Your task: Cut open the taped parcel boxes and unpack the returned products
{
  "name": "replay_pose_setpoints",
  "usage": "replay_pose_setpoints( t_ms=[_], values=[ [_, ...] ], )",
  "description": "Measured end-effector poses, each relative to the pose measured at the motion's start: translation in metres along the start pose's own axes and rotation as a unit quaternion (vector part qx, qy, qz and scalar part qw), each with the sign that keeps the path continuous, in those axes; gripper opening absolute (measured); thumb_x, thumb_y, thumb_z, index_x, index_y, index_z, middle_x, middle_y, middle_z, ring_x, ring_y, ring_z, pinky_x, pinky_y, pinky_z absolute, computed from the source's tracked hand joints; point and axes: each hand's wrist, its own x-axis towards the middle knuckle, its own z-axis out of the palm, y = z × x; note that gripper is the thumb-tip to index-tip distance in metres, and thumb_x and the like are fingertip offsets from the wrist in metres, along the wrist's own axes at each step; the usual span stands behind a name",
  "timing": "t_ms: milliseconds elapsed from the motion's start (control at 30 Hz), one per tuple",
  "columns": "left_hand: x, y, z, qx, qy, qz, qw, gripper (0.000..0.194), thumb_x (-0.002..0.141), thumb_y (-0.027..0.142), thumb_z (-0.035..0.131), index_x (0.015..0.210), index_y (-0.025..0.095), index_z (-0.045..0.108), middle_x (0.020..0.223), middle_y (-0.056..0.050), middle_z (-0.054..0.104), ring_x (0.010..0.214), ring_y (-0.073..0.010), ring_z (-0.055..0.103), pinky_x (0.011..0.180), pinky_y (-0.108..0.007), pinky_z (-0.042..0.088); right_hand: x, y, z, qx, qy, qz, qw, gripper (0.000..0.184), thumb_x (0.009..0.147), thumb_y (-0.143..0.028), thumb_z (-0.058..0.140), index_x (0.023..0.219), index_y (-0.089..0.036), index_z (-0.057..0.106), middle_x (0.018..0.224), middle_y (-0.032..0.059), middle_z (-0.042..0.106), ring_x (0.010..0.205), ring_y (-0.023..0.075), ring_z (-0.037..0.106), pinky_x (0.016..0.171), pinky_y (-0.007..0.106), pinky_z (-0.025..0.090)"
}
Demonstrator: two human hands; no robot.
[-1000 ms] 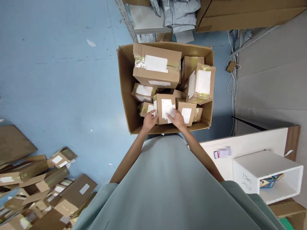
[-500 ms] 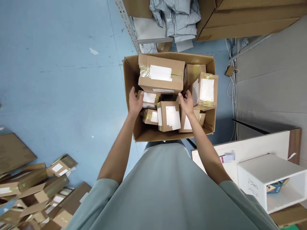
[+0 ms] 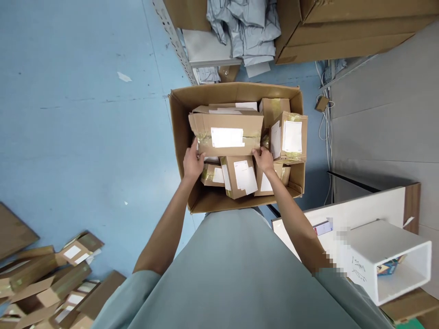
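From where I stand, the open carton (image 3: 219,204) sits just in front of the person, packed with labelled parcels. Inside, towards its far left, the long box (image 3: 224,122) is what has just changed: its taped face has come nearer and tipped towards the person, now reaching over the parcels on the near side and covering most of one. The cube box (image 3: 241,178), which the hands were on a second ago, stands near the middle, a little askew and let go, so the handling has passed to the long box. The left hand (image 3: 194,161) and right hand (image 3: 264,160) grasp its near corners, thumbs at the near edge; the other fingertips are partly hidden. The label (image 3: 227,137) faces up between them.
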Motion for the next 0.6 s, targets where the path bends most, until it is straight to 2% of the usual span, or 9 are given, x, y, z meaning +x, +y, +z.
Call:
replay_pose_setpoints(
  t_ms=[100, 200, 267, 333, 400, 533, 600],
  values=[
    [-0.026, -0.006, -0.006, -0.009, -0.023, -0.023, 0.999, 0.076, 0.099, 0.043, 0.071, 0.170, 0.019, 0.058, 0.104, -0.010, 0.080, 0.100, -0.0331, 0.078, 0.111, -0.052, 0.064, -0.002, 0.001, -0.004, -0.035, -0.019, -0.015, 0.999, 0.027, 0.109, -0.043, 0.068, 0.117, -0.018, 0.077, 0.115, 0.0196, 0.085, 0.114, 0.0392, 0.081, 0.106, 0.050, 0.062],
    [-0.026, -0.003, -0.010, -0.030, -0.015, -0.017, 0.999, 0.055, 0.097, 0.043, 0.073, 0.146, 0.018, 0.074, 0.122, -0.015, 0.081, 0.113, -0.0345, 0.079, 0.109, -0.049, 0.065, 0.002, -0.003, -0.007, -0.057, -0.053, -0.012, 0.997, 0.025, 0.108, -0.042, 0.071, 0.108, -0.018, 0.079, 0.109, 0.0195, 0.086, 0.114, 0.0396, 0.082, 0.106, 0.050, 0.062],
    [-0.019, 0.004, -0.011, -0.027, -0.007, -0.018, 0.999, 0.041, 0.096, 0.042, 0.075, 0.129, 0.017, 0.077, 0.135, -0.019, 0.078, 0.124, -0.0359, 0.077, 0.111, -0.048, 0.064, 0.001, -0.005, -0.008, -0.070, -0.075, -0.006, 0.995, 0.028, 0.108, -0.044, 0.072, 0.110, -0.017, 0.080, 0.115, 0.0216, 0.085, 0.118, 0.0405, 0.082, 0.108, 0.050, 0.062],
    [-0.013, 0.014, -0.010, -0.017, -0.005, -0.057, 0.998, 0.038, 0.096, 0.043, 0.077, 0.124, 0.018, 0.073, 0.133, -0.019, 0.080, 0.121, -0.0354, 0.078, 0.109, -0.048, 0.064, -0.004, -0.006, -0.008, -0.072, -0.095, 0.002, 0.993, 0.035, 0.109, -0.046, 0.070, 0.120, -0.014, 0.079, 0.127, 0.0241, 0.084, 0.125, 0.0412, 0.080, 0.111, 0.052, 0.062],
    [-0.011, 0.024, -0.007, -0.003, -0.002, -0.092, 0.996, 0.041, 0.098, 0.044, 0.077, 0.130, 0.019, 0.068, 0.129, -0.018, 0.082, 0.114, -0.0338, 0.080, 0.106, -0.047, 0.065, -0.011, -0.007, -0.007, -0.058, -0.095, 0.007, 0.994, 0.043, 0.109, -0.046, 0.068, 0.134, -0.011, 0.076, 0.140, 0.0268, 0.079, 0.136, 0.0420, 0.075, 0.118, 0.054, 0.059],
    [-0.012, 0.037, 0.000, 0.011, 0.015, -0.071, 0.997, 0.036, 0.100, 0.040, 0.073, 0.130, 0.020, 0.069, 0.131, -0.017, 0.080, 0.110, -0.0315, 0.079, 0.104, -0.046, 0.063, -0.014, -0.012, -0.003, 0.027, -0.017, -0.041, 0.999, 0.072, 0.108, -0.047, 0.068, 0.165, -0.005, 0.055, 0.174, 0.0285, 0.056, 0.165, 0.0389, 0.053, 0.137, 0.054, 0.044],
    [-0.010, 0.041, 0.001, -0.007, 0.028, -0.060, 0.998, 0.031, 0.100, 0.036, 0.071, 0.126, 0.018, 0.072, 0.130, -0.017, 0.080, 0.111, -0.0312, 0.078, 0.104, -0.044, 0.062, -0.010, -0.018, -0.002, 0.071, 0.004, -0.077, 0.994, 0.082, 0.110, -0.055, 0.065, 0.173, -0.007, 0.046, 0.178, 0.0266, 0.052, 0.168, 0.0365, 0.049, 0.139, 0.053, 0.042]
  ],
)
